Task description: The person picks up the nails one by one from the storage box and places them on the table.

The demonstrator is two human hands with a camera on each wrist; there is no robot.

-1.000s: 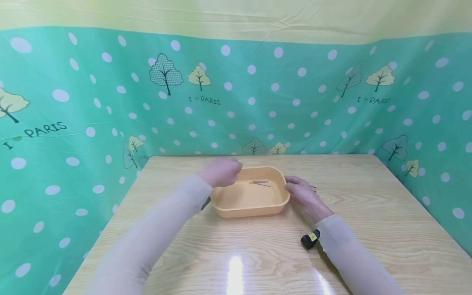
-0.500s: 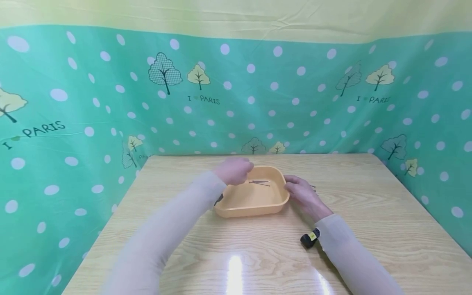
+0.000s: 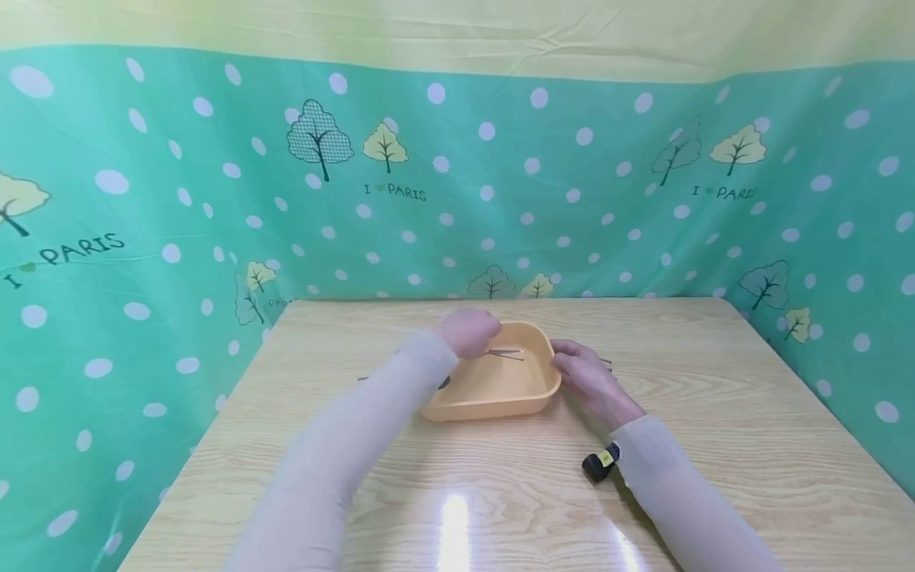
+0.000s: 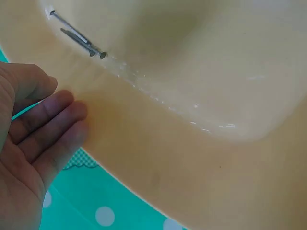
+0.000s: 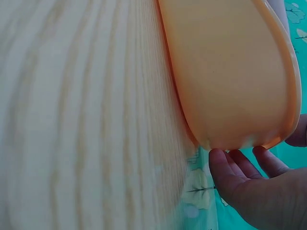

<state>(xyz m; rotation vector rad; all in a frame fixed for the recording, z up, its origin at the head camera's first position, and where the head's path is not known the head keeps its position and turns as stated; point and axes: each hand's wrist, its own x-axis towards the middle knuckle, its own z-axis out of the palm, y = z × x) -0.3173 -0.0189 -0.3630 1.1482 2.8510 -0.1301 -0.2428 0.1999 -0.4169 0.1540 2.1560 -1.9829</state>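
Observation:
A shallow orange plastic tray sits on the wooden table, with several metal nails lying inside at its far side. My left hand is over the tray's far left part, close to those nails. In the left wrist view its fingers are loosely bent, and nothing shows between them and the thumb. At the tray's right end, my right hand grips the rim. The right wrist view shows its fingertips against the tray's outer wall.
A thin nail lies on the table left of the tray, partly behind the left sleeve. More nails show just beyond the right hand. A green dotted curtain hangs behind and along both sides of the table.
My left hand has moved rightward over the tray toward the nails in it, uncovering a nail on the table at left. My right hand has stayed at the tray's right end.

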